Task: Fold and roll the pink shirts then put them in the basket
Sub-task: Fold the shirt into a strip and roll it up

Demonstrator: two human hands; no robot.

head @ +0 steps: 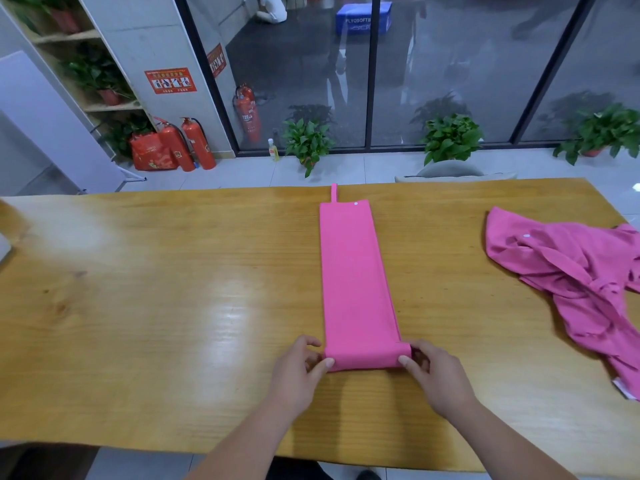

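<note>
- A pink shirt [353,271], folded into a long narrow strip, lies flat on the wooden desk [156,289], running straight away from the person.
- Its near end is turned up into a small roll [366,357], lying crosswise at the strip's base.
- The left hand [298,370] grips the roll's left end, its fingers [311,342] curled over the top and the thumb pressed against the near side.
- The right hand [438,375] holds the roll's right end the same way, thumb at the front and fingers bent behind.
- A second pink shirt [571,278] lies crumpled and unfolded on the desk, well to the right of the strip.
- Potted plants [306,142] stand on the floor along the glass wall beyond the desk.
</note>
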